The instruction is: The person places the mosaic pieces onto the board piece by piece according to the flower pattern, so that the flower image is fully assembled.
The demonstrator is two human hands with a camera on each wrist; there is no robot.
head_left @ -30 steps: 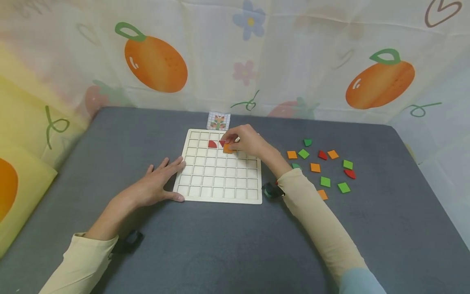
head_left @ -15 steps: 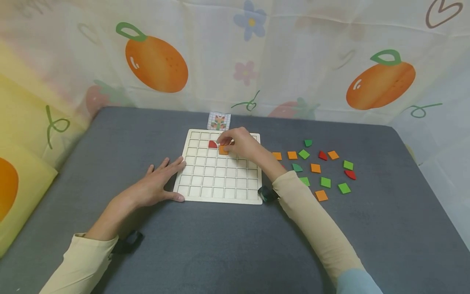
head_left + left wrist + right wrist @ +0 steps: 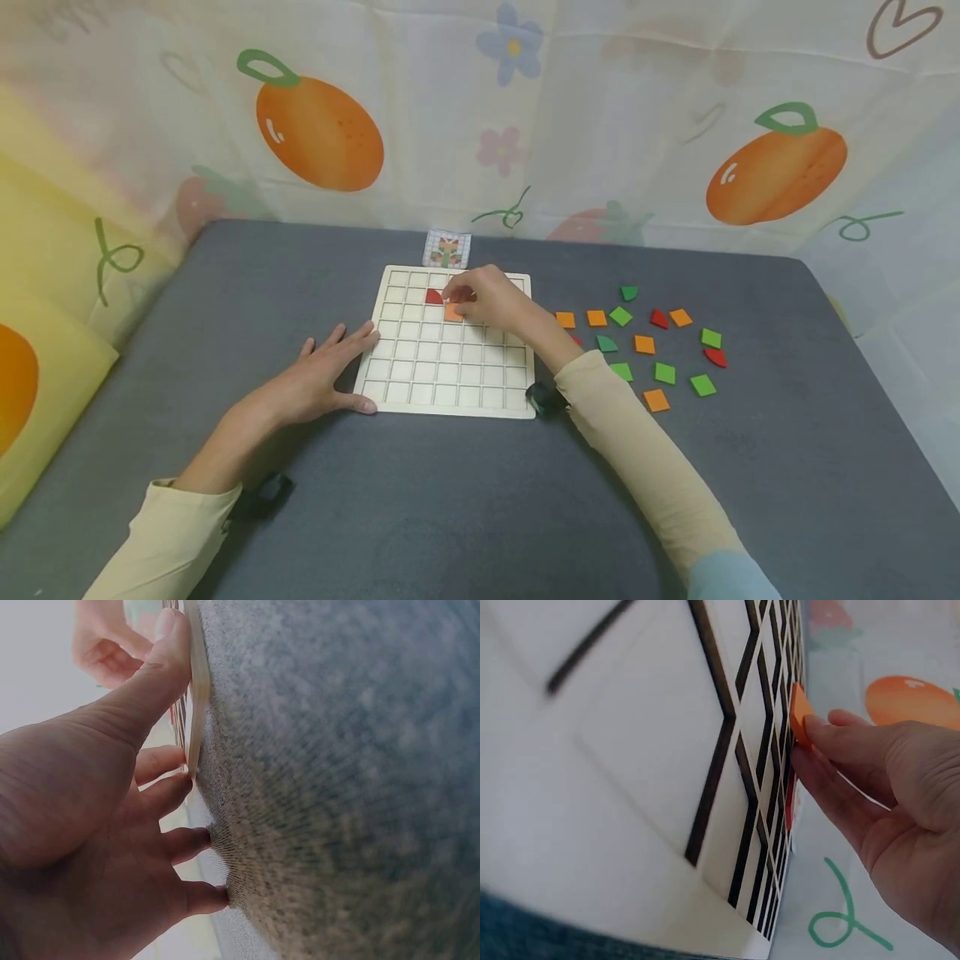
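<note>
The wooden grid board [image 3: 450,342] lies flat on the grey table [image 3: 465,500]. The right hand [image 3: 491,298] reaches over the board's far rows and pinches an orange square tile [image 3: 453,312] at its fingertips, the tile tilted against a cell just below the red quarter-round piece [image 3: 433,295]. The left hand [image 3: 311,379] rests flat and released at the board's left edge, thumb along the near left corner. Loose orange, green and red tiles [image 3: 645,342] lie right of the board. A small pattern card [image 3: 447,248] stands just beyond the board's far edge
</note>
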